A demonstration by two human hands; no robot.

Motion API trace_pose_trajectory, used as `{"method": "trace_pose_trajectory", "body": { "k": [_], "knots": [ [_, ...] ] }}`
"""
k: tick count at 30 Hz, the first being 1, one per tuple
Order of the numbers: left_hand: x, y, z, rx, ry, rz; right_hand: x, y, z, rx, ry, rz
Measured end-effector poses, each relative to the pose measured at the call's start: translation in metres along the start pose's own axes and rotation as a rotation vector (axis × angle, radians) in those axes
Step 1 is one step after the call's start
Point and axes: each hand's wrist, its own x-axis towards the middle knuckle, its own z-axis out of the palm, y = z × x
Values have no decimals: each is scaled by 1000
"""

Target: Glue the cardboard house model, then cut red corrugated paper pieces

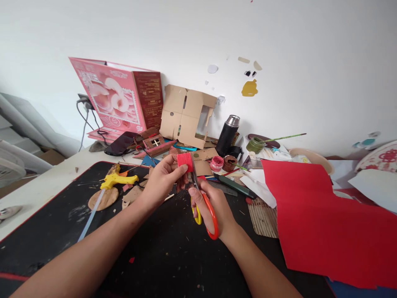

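Observation:
Between thumb and fingers, my left hand (164,176) pinches a small piece of red corrugated cardboard (185,160) above the middle of the black mat. My right hand (217,205) is closed round scissors (212,219) with one orange-red and one yellow handle loop. Their blades point up and meet the right edge of the red piece; whether they are cutting through it I cannot tell. Left of my hands, a yellow hot glue gun (119,180) with a long glue stick lies on a round wooden disc (102,199).
A big red sheet (322,223) covers the mat's right side beside corrugated brown cardboard (263,217). Behind stand a black thermos (228,136), paint jars (216,163), a cut cardboard panel (182,111) and a pink box (114,95). A phone (121,143) lies at back left.

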Motion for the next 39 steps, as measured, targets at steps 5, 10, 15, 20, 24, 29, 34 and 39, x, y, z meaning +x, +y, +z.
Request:
{"method": "trace_pose_trajectory", "body": {
  "k": [5, 10, 15, 20, 24, 29, 34, 39],
  "knots": [
    [0, -1, 0, -11, 5, -4, 0, 1, 1, 19, 7, 0],
    [1, 1, -1, -20, 37, 0, 0, -2, 1, 13, 2, 0],
    [1, 2, 0, -18, 36, -8, 0, -2, 1, 3, 1, 0],
    [1, 2, 1, -21, 29, -24, 0, -1, 1, 1, 4, -4],
    [0, 2, 2, -24, 19, -28, 0, 1, 1, -12, 3, -7],
    [0, 0, 1, -18, 16, -36, 0, 0, 0, -25, 1, -1],
    [0, -1, 1, -18, 18, -40, 0, -3, 0, -32, 1, 1],
    [-1, -2, 1, -14, 18, -47, 0, -4, 0, -44, 3, -6]
  ]
}}
